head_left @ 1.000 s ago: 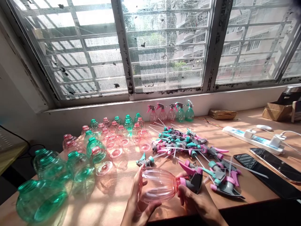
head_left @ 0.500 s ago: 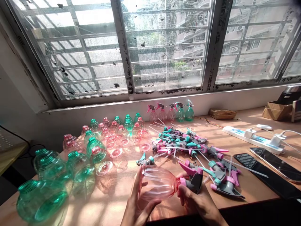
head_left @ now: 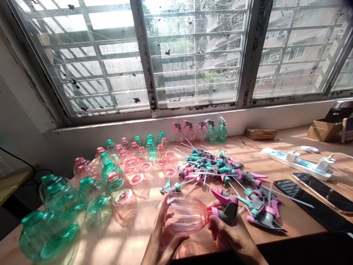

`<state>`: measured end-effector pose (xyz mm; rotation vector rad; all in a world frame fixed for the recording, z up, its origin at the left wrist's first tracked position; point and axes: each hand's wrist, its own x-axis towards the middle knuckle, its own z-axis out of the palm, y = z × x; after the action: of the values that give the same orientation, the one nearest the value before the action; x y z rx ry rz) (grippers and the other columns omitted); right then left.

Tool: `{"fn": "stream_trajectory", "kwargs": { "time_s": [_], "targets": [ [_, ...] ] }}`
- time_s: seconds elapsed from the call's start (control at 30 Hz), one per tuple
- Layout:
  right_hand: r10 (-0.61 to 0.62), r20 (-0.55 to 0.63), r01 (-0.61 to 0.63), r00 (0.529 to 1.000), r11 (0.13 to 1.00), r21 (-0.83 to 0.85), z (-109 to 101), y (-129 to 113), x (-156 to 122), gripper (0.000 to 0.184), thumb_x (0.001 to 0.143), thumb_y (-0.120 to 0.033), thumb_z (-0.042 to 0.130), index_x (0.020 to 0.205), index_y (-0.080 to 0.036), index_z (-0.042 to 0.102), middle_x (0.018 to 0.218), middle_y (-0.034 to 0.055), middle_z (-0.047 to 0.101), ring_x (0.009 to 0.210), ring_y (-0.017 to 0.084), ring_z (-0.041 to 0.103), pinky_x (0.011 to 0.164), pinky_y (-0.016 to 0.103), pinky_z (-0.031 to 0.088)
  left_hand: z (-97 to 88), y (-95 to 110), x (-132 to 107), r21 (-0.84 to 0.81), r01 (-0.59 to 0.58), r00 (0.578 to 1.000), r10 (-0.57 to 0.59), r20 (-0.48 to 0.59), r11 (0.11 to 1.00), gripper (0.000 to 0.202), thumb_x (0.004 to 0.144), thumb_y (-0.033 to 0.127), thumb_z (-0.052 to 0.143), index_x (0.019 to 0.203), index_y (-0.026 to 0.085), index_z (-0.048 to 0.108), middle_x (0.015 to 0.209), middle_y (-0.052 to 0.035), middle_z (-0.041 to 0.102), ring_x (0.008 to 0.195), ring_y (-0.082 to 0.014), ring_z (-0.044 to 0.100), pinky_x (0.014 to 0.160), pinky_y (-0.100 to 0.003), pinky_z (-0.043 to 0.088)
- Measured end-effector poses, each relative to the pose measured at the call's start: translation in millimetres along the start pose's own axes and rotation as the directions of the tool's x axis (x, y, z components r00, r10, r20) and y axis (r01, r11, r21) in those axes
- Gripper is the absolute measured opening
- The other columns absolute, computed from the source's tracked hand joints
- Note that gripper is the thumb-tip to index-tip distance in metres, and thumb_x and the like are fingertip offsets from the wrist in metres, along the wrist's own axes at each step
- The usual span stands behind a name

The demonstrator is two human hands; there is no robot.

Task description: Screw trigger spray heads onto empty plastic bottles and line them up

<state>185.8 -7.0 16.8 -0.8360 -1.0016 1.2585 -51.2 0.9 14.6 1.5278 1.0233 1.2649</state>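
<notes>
A clear pink spray bottle [head_left: 187, 214] lies on its side in the air above the table's front edge, its neck pointing right. My left hand [head_left: 162, 235] is wrapped round the bottle's base end, thumb below and fingers behind. At the neck, my right hand [head_left: 226, 232] grips the pink collar of a grey and pink trigger sprayer head [head_left: 227, 208] that sits on the bottle's mouth. How tightly the collar is seated I cannot tell. Just beyond the bottle lies a teal and grey sprayer head [head_left: 170, 187].
Open green bottles [head_left: 49, 235] and pink bottles [head_left: 134, 171] stand at the left. A heap of sprayer heads [head_left: 212, 165] lies centre right. Several bottles with heads [head_left: 211, 132] line the wall. Phones [head_left: 300, 198] and a power strip [head_left: 298, 163] are at the right.
Almost nothing differs. The pink bottle appears very slightly turned in my hands, and both hands keep their places.
</notes>
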Motion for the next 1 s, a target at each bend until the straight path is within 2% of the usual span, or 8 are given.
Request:
{"fn": "stream_trajectory", "kwargs": {
  "time_s": [0.13,0.33,0.53,0.6,0.7,0.83,0.9,1.0],
  "targets": [
    [-0.007,-0.002,0.007,1.0,1.0,-0.007,1,-1,0,0.05,0.08,-0.055,0.09,0.105,-0.021,0.064,0.062,0.0,0.074,0.046,0.014,0.061,0.048,0.025,0.045,1.6,2,-3,-0.014,-0.013,1.0,0.013,0.017,1.0,0.089,0.089,0.059,0.077,0.164,0.046,0.03,0.168,-0.0045,0.043,0.132,-0.0312,0.06,0.115,-0.044,0.05],
    [-0.035,0.001,0.035,0.999,0.998,-0.059,2,-3,-1,0.049,0.081,-0.055,0.09,0.106,-0.021,0.066,0.06,-0.0007,0.073,0.047,0.016,0.062,0.05,0.026,0.045,-1.5,-3,-4,-0.072,0.05,0.998,-0.047,0.044,0.996,0.092,0.086,0.061,0.079,0.164,0.037,0.036,0.161,-0.0113,0.048,0.132,-0.0367,0.063,0.117,-0.048,0.048],
    [0.021,-0.019,-0.021,1.0,1.0,0.003,3,-5,-2,0.053,0.077,-0.057,0.092,0.104,-0.019,0.065,0.061,0.0015,0.075,0.047,0.015,0.062,0.049,0.026,0.046,-0.8,-5,-2,-0.004,0.011,1.0,-0.011,-0.016,1.0,0.088,0.088,0.059,0.077,0.163,0.042,0.035,0.174,-0.007,0.034,0.131,-0.0356,0.061,0.114,-0.05,0.052],
    [0.016,-0.029,-0.017,0.999,1.0,-0.01,2,-5,-2,0.053,0.078,-0.057,0.091,0.105,-0.019,0.065,0.061,0.0015,0.075,0.047,0.016,0.062,0.049,0.027,0.046,0.0,-3,-2,-0.012,0.001,1.0,-0.002,-0.013,1.0,0.086,0.091,0.058,0.075,0.164,0.043,0.032,0.172,-0.0068,0.037,0.131,-0.0344,0.061,0.115,-0.05,0.051],
    [0.008,0.0,-0.008,1.0,0.999,-0.044,0,-3,-3,0.05,0.08,-0.057,0.089,0.105,-0.019,0.067,0.063,0.0016,0.075,0.049,0.016,0.062,0.05,0.027,0.046,0.1,0,-4,-0.044,0.008,1.0,-0.007,0.019,0.999,0.096,0.087,0.058,0.08,0.166,0.042,0.028,0.167,-0.0089,0.045,0.134,-0.0363,0.061,0.116,-0.049,0.05],
    [-0.004,0.053,0.011,0.999,0.991,-0.131,-2,-1,-2,0.045,0.084,-0.06,0.085,0.092,-0.017,0.072,0.059,0.0002,0.07,0.05,0.015,0.06,0.052,0.027,0.045,-1.2,-1,-6,-0.111,0.065,0.997,-0.059,0.052,0.992,0.095,0.086,0.059,0.08,0.165,0.038,0.032,0.158,-0.0116,0.053,0.135,-0.0381,0.062,0.114,-0.048,0.052],
    [-0.003,0.045,0.009,0.999,0.993,-0.118,-1,-3,-2,0.045,0.083,-0.06,0.085,0.093,-0.018,0.072,0.058,0.0002,0.07,0.049,0.015,0.06,0.051,0.027,0.045,-1.2,-4,-6,-0.105,0.066,0.998,-0.064,0.03,0.992,0.093,0.084,0.058,0.082,0.163,0.039,0.036,0.16,-0.0105,0.051,0.135,-0.0375,0.061,0.113,-0.047,0.052],
    [0.011,0.005,-0.011,1.0,0.999,-0.048,2,-7,-2,0.05,0.079,-0.059,0.089,0.102,-0.019,0.07,0.062,0.0015,0.073,0.048,0.016,0.061,0.049,0.026,0.044,-0.4,-9,-3,-0.037,0.041,0.999,-0.041,0.002,0.998,0.093,0.082,0.057,0.084,0.162,0.042,0.038,0.17,-0.0071,0.038,0.135,-0.0372,0.059,0.111,-0.046,0.055]
  ]
}}
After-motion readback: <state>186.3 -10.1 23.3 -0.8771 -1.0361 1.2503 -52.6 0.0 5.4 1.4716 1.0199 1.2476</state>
